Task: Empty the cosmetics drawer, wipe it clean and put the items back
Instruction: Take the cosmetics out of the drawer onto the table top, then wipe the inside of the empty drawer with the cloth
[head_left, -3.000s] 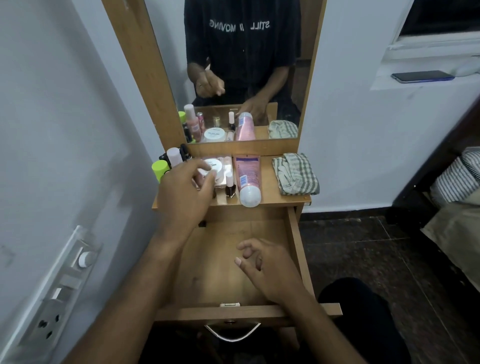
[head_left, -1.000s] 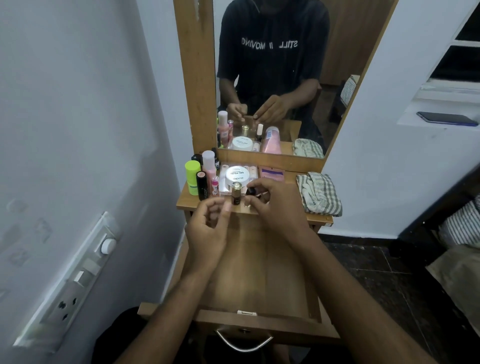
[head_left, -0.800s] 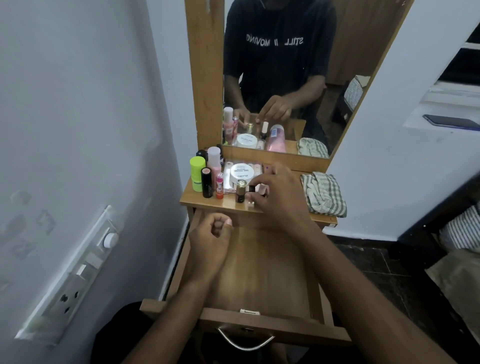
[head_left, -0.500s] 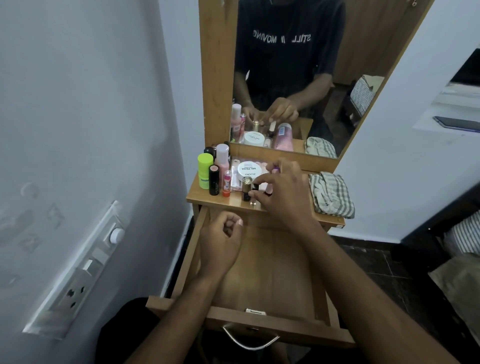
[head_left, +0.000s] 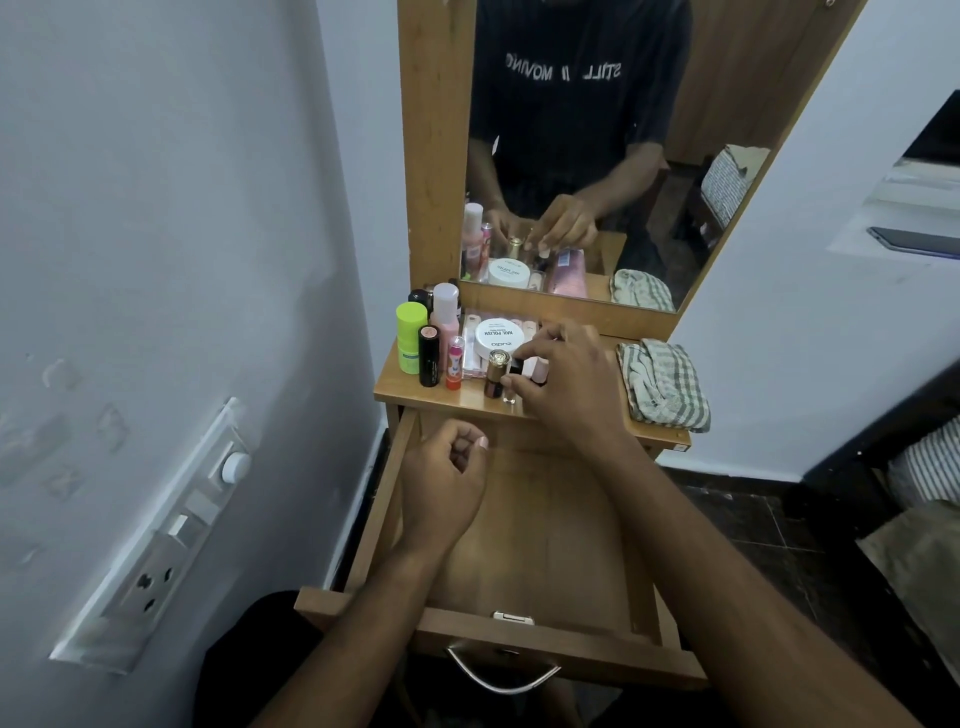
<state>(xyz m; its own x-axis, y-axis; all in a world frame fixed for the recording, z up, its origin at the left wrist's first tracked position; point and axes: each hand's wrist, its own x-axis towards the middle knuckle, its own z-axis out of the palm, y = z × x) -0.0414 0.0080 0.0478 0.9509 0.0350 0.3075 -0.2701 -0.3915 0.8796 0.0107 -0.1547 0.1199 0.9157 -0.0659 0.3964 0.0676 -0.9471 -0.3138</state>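
Drawer: pulled fully out toward me, the drawer (head_left: 530, 540) shows only bare wood inside; I read the emptying as done.

Cosmetics: all on the bench (head_left: 410, 392) under the mirror (head_left: 587, 150): a green bottle (head_left: 410, 338), a black tube (head_left: 429, 356), a small red stick (head_left: 455, 362), a pink bottle (head_left: 447, 317), a white jar (head_left: 500, 336) lying on a clear case, and a gold-capped bottle (head_left: 496, 371) at the front edge.

Right hand: my right hand (head_left: 566, 379) is over the front row, fingertips pinching a small clear bottle (head_left: 510, 392) that stands just beside the gold-capped one. Other small bottles sit under the palm; I cannot tell how many.

Left hand: my left hand (head_left: 447, 483) hangs above the drawer's back left corner, fingers loosely curled, holding nothing.

What changed: a second ago my left hand was up at the bench edge beside the right; it has since dropped back over the drawer, leaving the right alone to settle the little bottles.

Meaning for the task: I judge the tidying on the bench is nearly finished and wiping comes next.

Cloth: the checked cloth (head_left: 662, 384) lies folded at the right end of the bench, untouched, near my right hand.

Risk: the small bottles stand close to the edge above the open drawer; a nudge could tip one in.
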